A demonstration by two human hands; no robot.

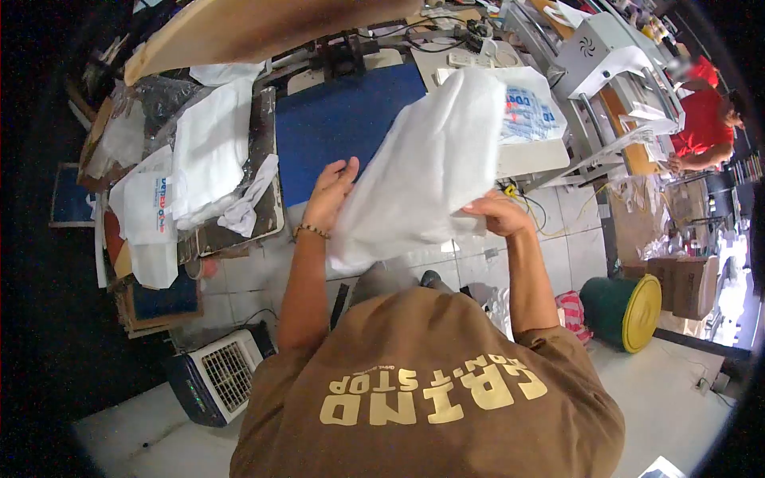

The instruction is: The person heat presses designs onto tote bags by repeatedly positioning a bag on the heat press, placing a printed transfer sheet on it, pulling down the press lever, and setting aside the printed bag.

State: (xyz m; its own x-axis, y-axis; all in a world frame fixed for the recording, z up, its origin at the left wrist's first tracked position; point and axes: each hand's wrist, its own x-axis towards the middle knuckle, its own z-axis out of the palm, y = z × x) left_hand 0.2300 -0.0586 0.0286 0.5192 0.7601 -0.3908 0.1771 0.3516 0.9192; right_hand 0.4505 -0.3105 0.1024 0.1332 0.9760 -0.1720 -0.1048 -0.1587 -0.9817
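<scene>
A large white sheet-like bag of soft non-woven cloth is held up in front of me, slightly blurred at its lower left. My right hand pinches its lower right edge, thumb on top and the other fingers partly hidden. Along its left edge, my left hand has its fingers stretched out and apart, palm turned toward the cloth. Beneath the bag, a blue flat board shows on the worktable. To the right lies a white bag with blue printing.
On the left stand stacked white bags, one with a printed logo. A wooden panel overhangs the top. A white machine is at right, with a person in red beyond. An air cooler and a green bin stand on the floor.
</scene>
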